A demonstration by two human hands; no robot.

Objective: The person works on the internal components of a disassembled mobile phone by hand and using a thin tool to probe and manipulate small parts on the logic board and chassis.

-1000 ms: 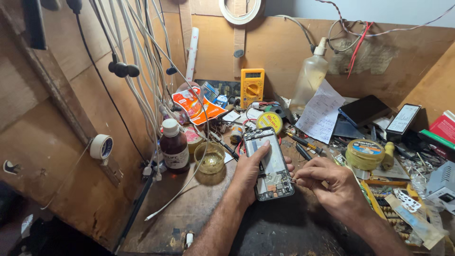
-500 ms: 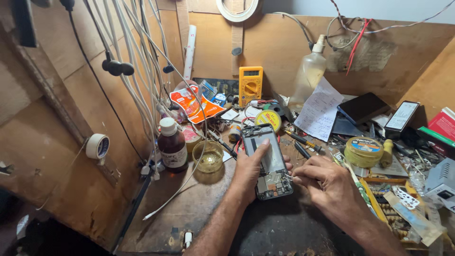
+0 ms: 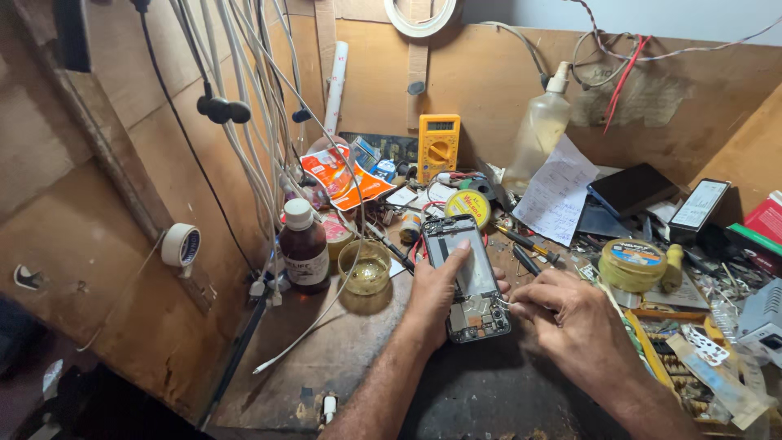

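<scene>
An opened phone (image 3: 468, 281) with its back off lies on the dark work mat (image 3: 489, 391), circuit boards showing at its near end. My left hand (image 3: 436, 293) rests on it from the left, index finger stretched along the battery area, holding it down. My right hand (image 3: 562, 314) sits at the phone's lower right corner, fingers pinched on a thin pointed tool (image 3: 507, 304) that touches the board there.
A brown bottle (image 3: 304, 247) and a glass cup (image 3: 364, 266) stand to the left. A yellow multimeter (image 3: 438, 147), a spray bottle (image 3: 539, 130), papers (image 3: 558, 191), a round yellow tin (image 3: 633, 262), other phones (image 3: 699, 204) and hanging cables (image 3: 261, 155) crowd the bench.
My left index finger has stretched further up along the phone. My right hand has stayed at the lower right corner with only slight shifts.
</scene>
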